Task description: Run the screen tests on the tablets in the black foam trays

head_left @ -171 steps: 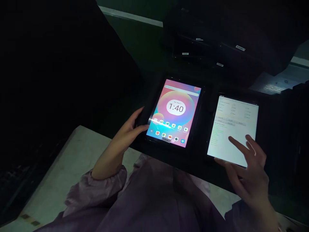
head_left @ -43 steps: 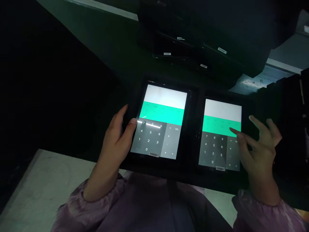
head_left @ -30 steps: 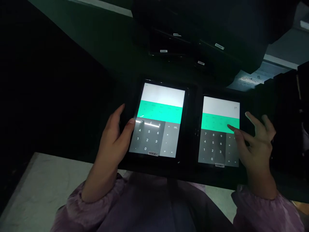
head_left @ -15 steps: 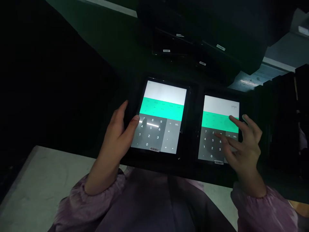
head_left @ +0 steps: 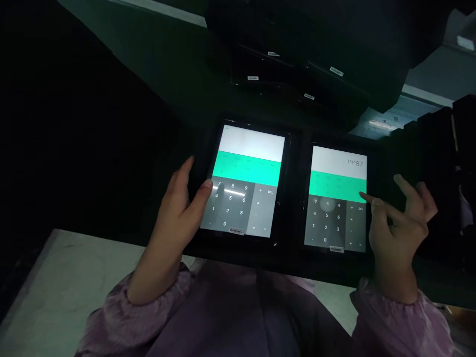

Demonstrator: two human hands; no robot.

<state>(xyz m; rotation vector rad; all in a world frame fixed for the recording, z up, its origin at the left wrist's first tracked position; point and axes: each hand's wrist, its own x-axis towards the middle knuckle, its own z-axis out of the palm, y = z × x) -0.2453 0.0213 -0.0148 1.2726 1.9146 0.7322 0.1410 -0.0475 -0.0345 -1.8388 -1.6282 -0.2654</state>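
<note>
Two lit tablets lie side by side on a dark surface, both showing a calculator with a white field, green band and grey keys. My left hand point(head_left: 181, 213) rests at the left edge of the left tablet point(head_left: 241, 181), thumb on its border and the other fingers stretched out alongside, apart from the thumb. At the right side of the right tablet point(head_left: 327, 223) is my right hand point(head_left: 399, 223), holding nothing, fingers spread. One fingertip points over the green band; I cannot tell if it touches. Characters ending in 87 show in that tablet's white field.
Behind the tablets lie several dark flat panels point(head_left: 260, 67) with small white labels. A row of dark upright items point(head_left: 439, 144) stands at the right. Pale floor point(head_left: 85, 272) shows below the front edge of the dark table point(head_left: 156, 119).
My right hand has drawn back to the right from the keys of the right tablet. Its field now shows 87 at the end, and a round highlight marks the 8. My left hand stays put.
</note>
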